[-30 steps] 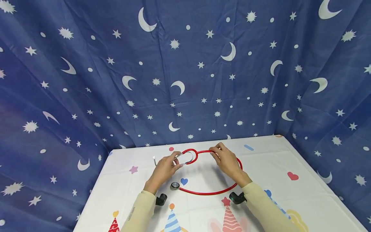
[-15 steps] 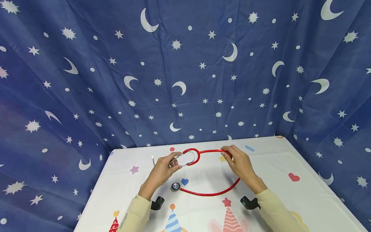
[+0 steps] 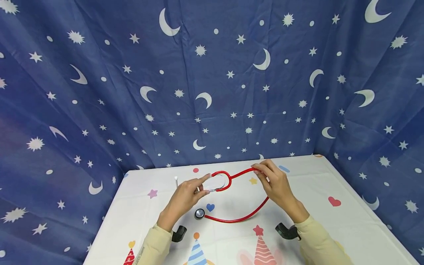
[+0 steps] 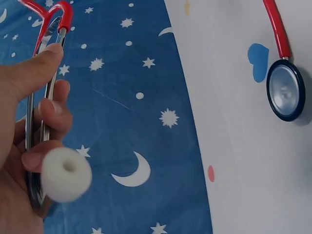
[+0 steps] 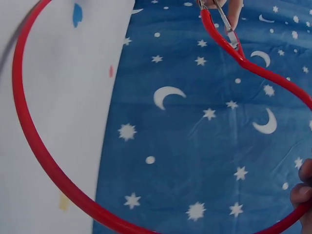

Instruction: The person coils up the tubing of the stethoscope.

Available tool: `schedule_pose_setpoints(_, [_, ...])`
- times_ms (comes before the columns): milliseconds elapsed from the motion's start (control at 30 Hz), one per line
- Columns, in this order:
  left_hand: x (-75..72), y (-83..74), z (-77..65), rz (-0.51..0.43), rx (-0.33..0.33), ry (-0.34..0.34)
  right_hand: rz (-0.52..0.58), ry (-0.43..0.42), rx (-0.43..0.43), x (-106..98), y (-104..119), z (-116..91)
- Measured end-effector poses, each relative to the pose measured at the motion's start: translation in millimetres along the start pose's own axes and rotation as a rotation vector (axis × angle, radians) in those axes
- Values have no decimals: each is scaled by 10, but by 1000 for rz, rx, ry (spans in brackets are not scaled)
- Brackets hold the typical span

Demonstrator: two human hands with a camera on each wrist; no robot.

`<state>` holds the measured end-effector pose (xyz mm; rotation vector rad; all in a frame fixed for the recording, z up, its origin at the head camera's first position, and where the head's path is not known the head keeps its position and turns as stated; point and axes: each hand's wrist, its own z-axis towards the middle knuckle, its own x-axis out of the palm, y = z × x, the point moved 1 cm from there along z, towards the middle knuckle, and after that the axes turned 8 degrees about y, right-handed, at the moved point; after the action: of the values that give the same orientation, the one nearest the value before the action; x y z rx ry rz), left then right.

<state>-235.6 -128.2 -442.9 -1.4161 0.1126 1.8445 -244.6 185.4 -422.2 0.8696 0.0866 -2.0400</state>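
A stethoscope with red tubing (image 3: 238, 221) is held between both hands over the table. My left hand (image 3: 183, 195) grips its metal ear tubes (image 4: 48, 105), thumb and fingers curled round them. One white ear tip (image 4: 67, 174) pokes out below those fingers in the left wrist view. Pinched in my right hand (image 3: 275, 180) is the red tube, a short way beyond the Y-shaped fork (image 3: 230, 177). From there the tubing loops down and back left to the round chest piece (image 3: 200, 214), which lies near the blue heart print.
A white tablecloth (image 3: 159, 217) with party hats, stars and hearts printed on it covers the table. Behind hangs a dark blue curtain (image 3: 212, 92) with moons and stars. Black wrist mounts (image 3: 179, 233) show by both sleeves.
The right hand has slid right along the red tube, away from the fork, and risen slightly. The left hand keeps its hold; the fork has shifted slightly right.
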Motion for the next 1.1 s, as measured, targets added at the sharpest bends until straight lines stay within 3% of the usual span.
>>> schedule_pose_setpoints(200, [-34, -109, -16, -7, 64, 14, 40, -20, -131, -75, 109, 175])
schedule_pose_setpoints(367, [-45, -193, -11, -52, 64, 38, 49, -11, -196, -104, 169, 306])
schedule_pose_setpoints(800, [-79, -425, 1, -157, 154, 162, 63, 128, -206, 7, 238, 450])
schedule_pose_setpoints(1100, [-124, -548, 0, -117, 219, 146, 103, 183, -219, 119, 236, 466])
